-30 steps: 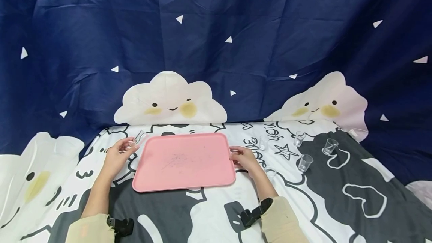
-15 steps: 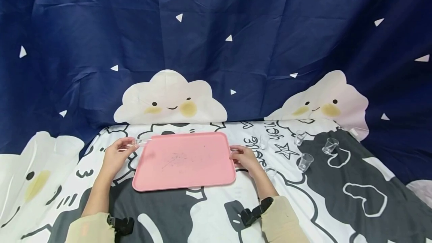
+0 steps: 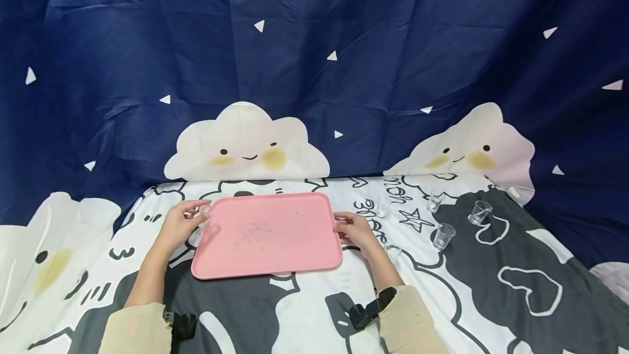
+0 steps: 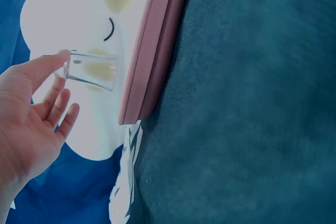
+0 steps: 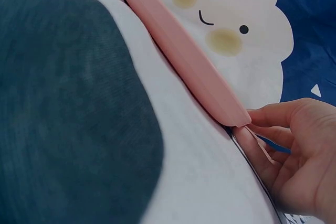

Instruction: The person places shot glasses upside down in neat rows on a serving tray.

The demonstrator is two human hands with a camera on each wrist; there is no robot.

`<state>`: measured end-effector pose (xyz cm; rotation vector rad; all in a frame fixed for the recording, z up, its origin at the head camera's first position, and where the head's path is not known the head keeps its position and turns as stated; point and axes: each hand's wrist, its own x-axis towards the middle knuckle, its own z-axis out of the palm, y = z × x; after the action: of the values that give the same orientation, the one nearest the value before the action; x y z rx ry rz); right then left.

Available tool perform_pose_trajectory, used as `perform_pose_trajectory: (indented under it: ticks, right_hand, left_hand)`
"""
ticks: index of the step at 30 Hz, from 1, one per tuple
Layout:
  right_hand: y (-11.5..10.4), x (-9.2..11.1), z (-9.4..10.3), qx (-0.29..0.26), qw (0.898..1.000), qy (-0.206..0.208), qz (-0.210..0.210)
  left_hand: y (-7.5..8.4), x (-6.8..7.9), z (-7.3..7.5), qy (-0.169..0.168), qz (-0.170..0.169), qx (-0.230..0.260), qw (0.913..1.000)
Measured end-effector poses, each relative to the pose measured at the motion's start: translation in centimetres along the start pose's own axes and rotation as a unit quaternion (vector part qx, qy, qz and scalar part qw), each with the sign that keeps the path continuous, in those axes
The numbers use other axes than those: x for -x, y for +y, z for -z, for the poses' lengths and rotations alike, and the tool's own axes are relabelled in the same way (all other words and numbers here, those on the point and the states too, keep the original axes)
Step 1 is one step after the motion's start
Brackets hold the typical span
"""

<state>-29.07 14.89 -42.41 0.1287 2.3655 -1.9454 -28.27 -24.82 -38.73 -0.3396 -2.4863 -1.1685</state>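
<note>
A pink rectangular tray [image 3: 267,236] lies on the patterned cloth, its flat face bare apart from dark scuffs. My left hand [image 3: 183,223] pinches a small clear glass [image 4: 94,70] by one end between thumb and fingers, at the tray's far left corner. In the left wrist view the glass's other end points towards the tray's level, and a gap separates it from the tray's side. My right hand [image 3: 357,231] grips the tray's right edge; in the right wrist view its thumb and fingers pinch the tray's end [image 5: 231,111].
Several more clear glasses stand or lie to the right, among them one glass [image 3: 444,236] on the dark patch and another glass [image 3: 480,212] behind it. A faint glass [image 3: 383,206] sits nearer the tray. A navy curtain [image 3: 295,70] hangs behind the cloth.
My left hand has shifted slightly right, turning the glass from pointing up and away, through sideways over the tray, to end-on in the head view. The right hand and tray stay put.
</note>
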Motion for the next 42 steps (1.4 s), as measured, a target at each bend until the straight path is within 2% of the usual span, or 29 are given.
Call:
perform_pose_trajectory:
  ticks: [4,11,21,42]
  right_hand:
    - [-0.1,0.0,-0.1,0.003,1.0,0.002,0.004]
    - [0.1,-0.1,-0.1,0.009,1.0,0.002,0.003]
    - [0.1,0.0,0.0,0.004,1.0,0.0,0.006]
    - [0.0,-0.1,0.0,0.009,1.0,0.002,0.006]
  left_hand:
    - [-0.1,-0.3,-0.1,-0.019,-0.005,-0.008,0.9998]
    - [-0.3,-0.4,-0.3,-0.033,-0.005,-0.01,0.9994]
    - [-0.3,-0.2,-0.2,-0.062,0.012,-0.015,0.9979]
    - [-1.2,-0.2,-0.7,-0.072,-0.007,-0.017,0.9973]
